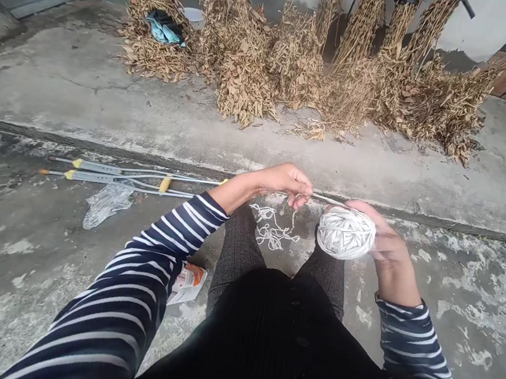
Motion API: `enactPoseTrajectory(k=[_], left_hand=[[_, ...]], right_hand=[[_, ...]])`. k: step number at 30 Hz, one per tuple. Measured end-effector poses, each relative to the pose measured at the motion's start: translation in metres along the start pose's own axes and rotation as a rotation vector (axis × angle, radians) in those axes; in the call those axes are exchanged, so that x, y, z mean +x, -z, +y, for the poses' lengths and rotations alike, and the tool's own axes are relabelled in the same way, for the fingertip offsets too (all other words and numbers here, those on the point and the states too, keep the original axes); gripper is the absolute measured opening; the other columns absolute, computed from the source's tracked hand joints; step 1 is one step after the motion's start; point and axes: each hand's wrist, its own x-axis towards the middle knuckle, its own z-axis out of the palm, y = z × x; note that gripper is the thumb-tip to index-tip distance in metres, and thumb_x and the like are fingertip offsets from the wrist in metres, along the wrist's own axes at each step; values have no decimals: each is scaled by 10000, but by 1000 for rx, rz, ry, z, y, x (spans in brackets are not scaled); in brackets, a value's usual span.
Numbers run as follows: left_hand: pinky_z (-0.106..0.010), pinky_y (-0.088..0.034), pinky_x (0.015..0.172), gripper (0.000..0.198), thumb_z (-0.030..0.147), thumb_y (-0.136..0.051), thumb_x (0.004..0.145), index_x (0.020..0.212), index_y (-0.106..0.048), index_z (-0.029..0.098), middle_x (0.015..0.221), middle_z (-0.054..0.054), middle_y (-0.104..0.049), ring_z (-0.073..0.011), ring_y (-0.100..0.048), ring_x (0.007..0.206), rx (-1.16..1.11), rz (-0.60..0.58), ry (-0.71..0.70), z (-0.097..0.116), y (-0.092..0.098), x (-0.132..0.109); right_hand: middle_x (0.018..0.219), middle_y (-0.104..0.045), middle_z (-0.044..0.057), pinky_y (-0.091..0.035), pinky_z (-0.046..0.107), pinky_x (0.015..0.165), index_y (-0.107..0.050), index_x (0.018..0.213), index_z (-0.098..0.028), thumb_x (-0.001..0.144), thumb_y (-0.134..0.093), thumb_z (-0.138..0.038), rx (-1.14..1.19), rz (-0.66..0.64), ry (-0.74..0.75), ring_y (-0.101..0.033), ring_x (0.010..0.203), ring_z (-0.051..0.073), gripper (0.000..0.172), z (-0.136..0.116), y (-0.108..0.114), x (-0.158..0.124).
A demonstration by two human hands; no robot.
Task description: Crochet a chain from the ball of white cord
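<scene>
A round ball of white string [345,232] rests in my right hand [380,239], whose fingers wrap around its far side. My left hand [285,181] is closed in a pinch on a taut strand of the string [324,198] that runs to the top of the ball. A loose tangle of the same string [272,228] lies on the concrete ground between my knees, below my left hand. Both arms wear dark sleeves with white stripes.
A pair of metal crutches [118,175] lies on the ground to the left, with a crumpled clear plastic bag [107,203] beside them and a printed packet [187,284] near my left leg. Bundles of dried plants [299,64] lean against the far wall beyond a concrete step [99,146].
</scene>
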Motion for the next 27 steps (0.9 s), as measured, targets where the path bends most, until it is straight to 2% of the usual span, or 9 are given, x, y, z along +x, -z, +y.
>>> enactPoseTrajectory(k=[2,4,10,13,16,18,20,23,27], left_hand=[[-254,-507,603,342,449,-807,829,710,-740,135,701,-82,-719,-136,-670,627,75,-49,50,-1,7,-4],[-260,-519,629,288,418,-783,837,756,-760,143,735,-83,-738,-143,-682,658,103,-35,70,-1,13,-10],[-245,-498,648,167,292,-678,853,809,-760,153,784,-68,-758,-127,-675,674,253,94,68,-17,19,-14],[-248,-496,667,152,237,-646,845,839,-763,140,811,-61,-755,-108,-641,664,327,229,85,-30,19,-5],[-281,-545,753,230,240,-686,849,1033,-774,134,1012,-93,-771,-145,-689,842,235,306,25,-35,5,3],[-330,-584,831,347,265,-736,851,1180,-744,156,1223,-131,-740,-212,-697,1086,75,267,-72,-32,-13,6],[-381,-606,881,415,296,-773,858,1254,-717,182,1347,-152,-693,-261,-665,1229,-61,203,-149,-25,-32,10],[-389,-617,868,372,298,-784,875,1223,-738,175,1267,-152,-725,-245,-717,1106,-123,146,-162,-18,-50,19],[-284,-561,694,140,218,-754,870,963,-790,120,835,-88,-754,-138,-700,703,21,154,-58,-16,-45,28]], right_hand=[[1243,-728,52,-550,413,1021,-708,1290,-326,589,-922,-367,7,12,35,-683,1198,282,734,-4,0,-3],[1232,-729,48,-546,411,1023,-695,1308,-335,595,-923,-367,22,26,77,-679,1217,288,749,-9,1,-8],[1277,-699,69,-551,326,955,-651,1353,-287,619,-904,-334,-14,29,54,-680,1138,238,778,-17,-3,-7],[1242,-691,76,-559,317,897,-659,1285,-249,572,-902,-284,-57,7,-3,-674,1037,216,754,-17,-6,0],[1148,-693,59,-519,239,753,-661,1171,-218,544,-873,-242,-78,71,-50,-632,894,161,662,-17,-5,6],[1113,-693,52,-483,210,709,-663,1123,-201,547,-843,-232,-99,130,-61,-605,855,140,604,-16,-4,9],[1093,-694,52,-478,208,704,-675,1088,-184,556,-820,-234,-133,154,-80,-593,831,130,554,-14,-2,11],[1001,-691,46,-490,226,692,-692,1072,-177,580,-809,-266,-175,172,-127,-586,780,132,514,-10,3,13],[864,-670,37,-461,235,598,-700,1120,-176,620,-811,-329,-281,196,-230,-563,690,140,535,-13,9,10]])
